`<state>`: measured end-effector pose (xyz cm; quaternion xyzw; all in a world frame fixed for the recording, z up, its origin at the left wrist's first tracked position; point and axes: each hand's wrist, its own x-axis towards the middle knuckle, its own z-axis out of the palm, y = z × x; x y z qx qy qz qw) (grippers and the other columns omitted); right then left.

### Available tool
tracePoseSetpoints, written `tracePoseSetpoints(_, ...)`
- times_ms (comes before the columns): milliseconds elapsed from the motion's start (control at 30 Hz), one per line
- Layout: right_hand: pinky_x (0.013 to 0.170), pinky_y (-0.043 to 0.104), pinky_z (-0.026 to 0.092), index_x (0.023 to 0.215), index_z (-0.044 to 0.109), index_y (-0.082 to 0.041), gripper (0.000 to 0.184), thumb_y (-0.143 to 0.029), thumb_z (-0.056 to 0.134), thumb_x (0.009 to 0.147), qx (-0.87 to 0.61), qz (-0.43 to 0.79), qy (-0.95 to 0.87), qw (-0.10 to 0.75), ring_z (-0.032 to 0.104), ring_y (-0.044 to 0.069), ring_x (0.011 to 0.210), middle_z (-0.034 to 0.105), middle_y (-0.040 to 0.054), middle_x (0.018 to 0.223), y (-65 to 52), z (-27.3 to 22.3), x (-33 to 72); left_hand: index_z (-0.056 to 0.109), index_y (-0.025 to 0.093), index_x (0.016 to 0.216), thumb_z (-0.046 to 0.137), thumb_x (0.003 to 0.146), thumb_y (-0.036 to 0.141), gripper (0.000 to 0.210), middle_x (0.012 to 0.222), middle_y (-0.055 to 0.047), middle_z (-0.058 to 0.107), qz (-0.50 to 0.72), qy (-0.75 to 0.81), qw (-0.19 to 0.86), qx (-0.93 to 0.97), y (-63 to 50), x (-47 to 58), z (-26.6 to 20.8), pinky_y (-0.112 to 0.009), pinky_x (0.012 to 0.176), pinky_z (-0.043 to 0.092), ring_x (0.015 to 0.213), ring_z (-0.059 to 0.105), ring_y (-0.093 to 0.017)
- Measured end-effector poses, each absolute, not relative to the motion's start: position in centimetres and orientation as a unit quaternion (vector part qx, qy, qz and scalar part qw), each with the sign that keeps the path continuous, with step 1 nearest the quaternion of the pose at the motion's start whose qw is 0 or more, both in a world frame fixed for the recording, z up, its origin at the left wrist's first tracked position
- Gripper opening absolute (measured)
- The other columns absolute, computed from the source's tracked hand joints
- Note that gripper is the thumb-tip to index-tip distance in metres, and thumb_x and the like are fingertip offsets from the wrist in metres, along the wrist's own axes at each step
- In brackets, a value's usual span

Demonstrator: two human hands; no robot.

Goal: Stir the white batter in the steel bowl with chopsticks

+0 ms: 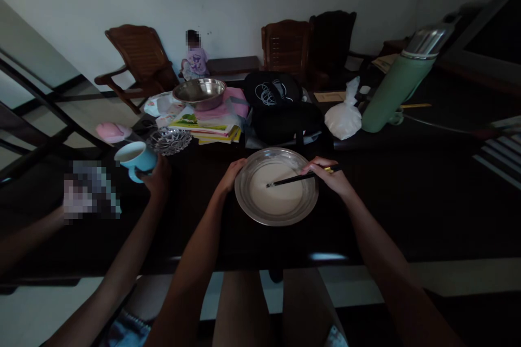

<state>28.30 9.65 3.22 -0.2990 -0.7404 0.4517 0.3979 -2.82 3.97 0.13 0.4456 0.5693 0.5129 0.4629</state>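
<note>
A wide metal basin (243,195) sits on the dark table in front of me, with a pale, milky mixture (277,198) inside it. My left hand (233,174) grips the basin's left rim; its fingertips are partly hidden behind the edge. In my right hand (325,172), above the right rim, is a pair of black chopsticks (291,178) with gold-coloured bands near the upper end. They slant down to the left, and their tips reach the mixture near the basin's middle.
At left, another person's hand (159,176) holds a light blue mug (140,158). Behind the basin are a glass dish (170,141), books (215,131), another metal basin (199,95), a black bag (285,119), a tied plastic bag of white powder (344,119) and a green thermos (394,87).
</note>
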Motion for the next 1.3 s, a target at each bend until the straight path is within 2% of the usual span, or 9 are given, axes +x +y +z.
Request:
tracePoseSetpoints(167, 0.07, 0.034, 0.054, 0.065, 0.072, -0.024, 0.046, -0.064, 0.062, 0.083, -0.349, 0.457, -0.678, 0.457, 0.069, 0.02, 0.064, 0.074, 0.0025, 0.061, 10.1, 3.4, 29.2, 0.055, 0.017, 0.067, 0.063, 0.072, 0.048, 0.033, 0.062, 0.004, 0.051, 0.512, 0.574, 0.467, 0.436, 4.1, -3.0, -0.3, -0.025, 0.059, 0.038, 0.062, 0.044, -0.013)
tracePoseSetpoints(267, 0.063, 0.032, 0.052, 0.063, 0.07, -0.023, 0.047, -0.065, 0.062, 0.082, -0.332, 0.499, -0.664, 0.446, 0.067, 0.018, 0.056, 0.07, 0.0016, 0.054, 9.9, 3.2, 29.3, 0.054, 0.017, 0.067, 0.063, 0.072, 0.049, 0.033, 0.062, 0.004, 0.05, 0.517, 0.571, 0.466, 0.436, 4.1, -3.1, -0.5, -0.025, 0.059, 0.037, 0.061, 0.043, -0.012)
tracePoseSetpoints(433, 0.07, 0.033, 0.054, 0.07, 0.075, -0.023, 0.043, -0.061, 0.062, 0.085, -0.285, 0.488, -0.726, 0.391, 0.071, 0.02, 0.07, 0.075, 0.0031, 0.069, 9.3, 3.2, 28.3, 0.054, 0.017, 0.066, 0.063, 0.071, 0.05, 0.035, 0.062, 0.004, 0.05, 0.517, 0.562, 0.464, 0.448, 4.1, -3.0, -0.5, -0.025, 0.058, 0.037, 0.061, 0.043, -0.012)
tracePoseSetpoints(533, 0.077, 0.034, 0.054, 0.073, 0.076, -0.024, 0.04, -0.058, 0.061, 0.086, -0.29, 0.458, -0.744, 0.39, 0.072, 0.021, 0.08, 0.077, 0.0036, 0.077, 9.4, 3.3, 28.1, 0.055, 0.017, 0.068, 0.062, 0.073, 0.05, 0.034, 0.061, 0.004, 0.049, 0.512, 0.562, 0.473, 0.445, 4.0, -3.0, -0.2, -0.025, 0.057, 0.037, 0.06, 0.042, -0.012)
tracePoseSetpoints(700, 0.069, 0.034, 0.054, 0.066, 0.071, -0.024, 0.044, -0.063, 0.062, 0.083, -0.342, 0.461, -0.68, 0.457, 0.069, 0.02, 0.065, 0.073, 0.0024, 0.061, 9.9, 3.3, 28.9, 0.054, 0.017, 0.066, 0.061, 0.074, 0.048, 0.032, 0.061, 0.004, 0.048, 0.511, 0.57, 0.461, 0.449, 4.1, -3.0, -0.2, -0.025, 0.057, 0.037, 0.06, 0.042, -0.012)
tracePoseSetpoints(800, 0.061, 0.034, 0.052, 0.063, 0.068, -0.023, 0.049, -0.067, 0.06, 0.082, -0.33, 0.5, -0.665, 0.446, 0.065, 0.019, 0.055, 0.069, 0.0023, 0.054, 9.8, 3.2, 29.1, 0.055, 0.017, 0.066, 0.063, 0.072, 0.049, 0.033, 0.061, 0.003, 0.05, 0.514, 0.574, 0.456, 0.447, 4.1, -3.0, -0.3, -0.024, 0.058, 0.037, 0.062, 0.043, -0.013)
tracePoseSetpoints(967, 0.069, 0.033, 0.053, 0.07, 0.074, -0.023, 0.043, -0.061, 0.061, 0.085, -0.289, 0.495, -0.722, 0.389, 0.069, 0.02, 0.069, 0.073, 0.0032, 0.067, 9.4, 3.1, 28.4, 0.057, 0.017, 0.066, 0.064, 0.071, 0.05, 0.035, 0.063, 0.003, 0.052, 0.516, 0.567, 0.457, 0.451, 4.0, -3.0, -0.2, -0.024, 0.061, 0.038, 0.064, 0.043, -0.013)
tracePoseSetpoints(1100, 0.077, 0.034, 0.052, 0.074, 0.077, -0.024, 0.041, -0.059, 0.06, 0.087, -0.295, 0.444, -0.745, 0.401, 0.07, 0.021, 0.08, 0.077, 0.0036, 0.078, 9.6, 3.2, 28.4, 0.054, 0.017, 0.064, 0.065, 0.07, 0.05, 0.034, 0.062, 0.004, 0.05, 0.516, 0.566, 0.469, 0.441, 4.0, -2.8, 0.0, -0.025, 0.058, 0.036, 0.062, 0.042, -0.012)
tracePoseSetpoints(1300, 0.068, 0.034, 0.054, 0.064, 0.07, -0.023, 0.047, -0.065, 0.06, 0.084, -0.339, 0.483, -0.675, 0.442, 0.068, 0.02, 0.061, 0.072, 0.0023, 0.059, 9.8, 3.3, 29.2, 0.056, 0.017, 0.066, 0.064, 0.073, 0.046, 0.031, 0.061, 0.003, 0.051, 0.518, 0.587, 0.457, 0.422, 4.1, -3.1, -0.5, -0.025, 0.059, 0.036, 0.062, 0.044, -0.013)
